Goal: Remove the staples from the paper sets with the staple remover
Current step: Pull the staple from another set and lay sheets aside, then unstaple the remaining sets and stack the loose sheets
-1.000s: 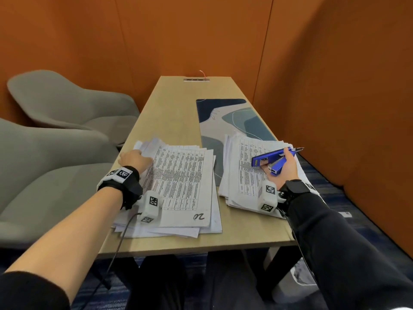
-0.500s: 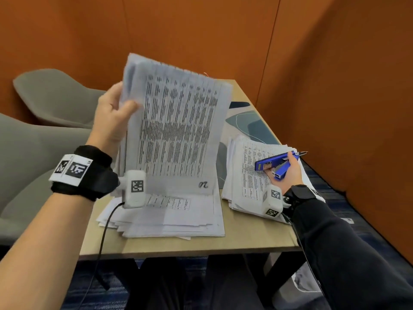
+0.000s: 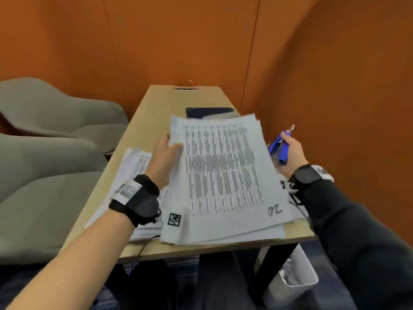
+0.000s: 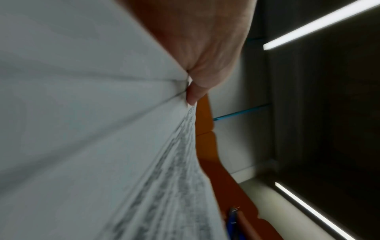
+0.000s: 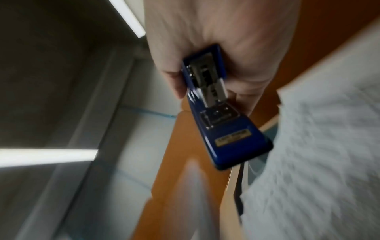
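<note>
**Paper set in left grip, blue tool in right**

Near edge of the desk (image 3: pixel 223 248): my left hand (image 3: pixel 164 162) is pinching the left edge of a paper set (image 3: pixel 225 175), thumb on top, fingers under. Left wrist view is confirming it: left hand (image 4: pixel 207 48) thumb is pressing the sheet edge, paper set (image 4: pixel 82 129) is filling most of that frame, blurred. The set is tilting over the right half of the desk, near corner marked with a handwritten scribble, lower edge overlapping the stack below; can't tell whether it's touching.

Left of my wrist: second paper pile (image 3: pixel 136 166) is lying flat on the desk, partly hidden by my arm.

Right side: my right hand (image 3: pixel 292 153) is wrapping fully around the staple remover (image 3: pixel 279 148), blue body, metal tip pointing up and away. It's hanging just beside the right edge of the held set, off the desk surface. Right wrist view: right hand (image 5: pixel 216 48) fingers are curling round the rear of the staple remover (image 5: pixel 224 116), metal insert facing the camera, gold label near the front end. Frame is motion-blurred.

Below the desk on the right: white bin (image 3: pixel 297 276) with crumpled paper.

Further out: dark mat (image 3: pixel 209 111) is lying on the desk behind the papers. Grey chairs (image 3: pixel 55 121) on the left, orange wall (image 3: pixel 178 41) behind.
</note>
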`<state>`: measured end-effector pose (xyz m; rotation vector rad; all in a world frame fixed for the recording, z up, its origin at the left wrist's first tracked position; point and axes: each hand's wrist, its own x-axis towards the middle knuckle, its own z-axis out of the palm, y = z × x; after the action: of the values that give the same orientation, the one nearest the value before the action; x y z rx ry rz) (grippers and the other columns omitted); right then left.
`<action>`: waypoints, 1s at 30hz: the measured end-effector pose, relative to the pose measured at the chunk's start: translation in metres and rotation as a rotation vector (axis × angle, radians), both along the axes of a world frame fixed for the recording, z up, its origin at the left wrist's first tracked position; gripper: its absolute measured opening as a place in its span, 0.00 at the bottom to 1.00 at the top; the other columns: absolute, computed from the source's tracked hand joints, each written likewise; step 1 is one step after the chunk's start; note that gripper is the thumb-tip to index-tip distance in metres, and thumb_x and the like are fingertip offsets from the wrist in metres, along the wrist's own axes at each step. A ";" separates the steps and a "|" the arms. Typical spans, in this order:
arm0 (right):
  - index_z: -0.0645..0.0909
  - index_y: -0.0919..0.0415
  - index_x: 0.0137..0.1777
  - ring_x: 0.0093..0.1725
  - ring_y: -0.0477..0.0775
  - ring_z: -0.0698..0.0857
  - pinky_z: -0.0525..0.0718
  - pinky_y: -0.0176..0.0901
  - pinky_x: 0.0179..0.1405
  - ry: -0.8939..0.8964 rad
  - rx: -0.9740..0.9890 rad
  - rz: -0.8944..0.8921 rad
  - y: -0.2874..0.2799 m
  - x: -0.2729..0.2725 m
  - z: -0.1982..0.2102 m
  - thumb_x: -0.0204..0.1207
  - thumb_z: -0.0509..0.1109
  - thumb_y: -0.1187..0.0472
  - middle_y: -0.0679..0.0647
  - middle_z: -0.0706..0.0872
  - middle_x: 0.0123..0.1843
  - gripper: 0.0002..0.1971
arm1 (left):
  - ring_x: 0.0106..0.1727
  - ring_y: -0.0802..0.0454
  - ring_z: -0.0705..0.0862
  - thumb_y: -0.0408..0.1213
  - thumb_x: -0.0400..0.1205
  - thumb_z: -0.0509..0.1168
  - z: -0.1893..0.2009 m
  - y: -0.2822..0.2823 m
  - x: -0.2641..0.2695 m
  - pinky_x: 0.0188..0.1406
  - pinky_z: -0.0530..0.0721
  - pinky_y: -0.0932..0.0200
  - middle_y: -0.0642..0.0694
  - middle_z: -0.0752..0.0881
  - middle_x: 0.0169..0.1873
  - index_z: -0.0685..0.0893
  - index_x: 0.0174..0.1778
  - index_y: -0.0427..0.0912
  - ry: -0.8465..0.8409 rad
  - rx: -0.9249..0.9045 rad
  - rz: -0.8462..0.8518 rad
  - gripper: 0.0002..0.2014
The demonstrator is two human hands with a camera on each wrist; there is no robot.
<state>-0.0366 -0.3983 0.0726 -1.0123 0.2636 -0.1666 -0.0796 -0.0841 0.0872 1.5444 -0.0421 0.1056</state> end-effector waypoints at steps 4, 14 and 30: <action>0.59 0.49 0.82 0.43 0.59 0.85 0.87 0.53 0.44 -0.119 -0.615 0.097 -0.013 0.010 0.035 0.84 0.66 0.60 0.55 0.81 0.61 0.30 | 0.52 0.41 0.88 0.30 0.87 0.56 -0.055 -0.012 0.008 0.58 0.85 0.38 0.41 0.87 0.57 0.77 0.69 0.41 0.279 -0.024 -0.100 0.15; 0.62 0.43 0.83 0.72 0.58 0.74 0.68 0.49 0.73 0.016 -1.724 0.798 0.072 -0.021 0.000 0.84 0.62 0.45 0.53 0.71 0.80 0.28 | 0.47 0.39 0.85 0.37 0.67 0.68 -0.052 -0.002 0.039 0.58 0.81 0.47 0.37 0.84 0.51 0.81 0.57 0.37 0.542 -0.247 -0.256 0.21; 0.65 0.42 0.81 0.60 0.56 0.81 0.77 0.44 0.51 0.037 -1.936 0.822 0.102 -0.015 -0.019 0.85 0.60 0.50 0.56 0.78 0.73 0.24 | 0.34 0.43 0.91 0.29 0.84 0.64 -0.072 -0.022 0.059 0.28 0.90 0.50 0.35 0.88 0.42 0.81 0.57 0.29 0.581 -0.059 -0.167 0.09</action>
<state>-0.0520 -0.2966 0.0537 -2.9322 -0.4569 0.4829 -0.0202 -0.1060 0.0157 1.4559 0.2890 -0.4708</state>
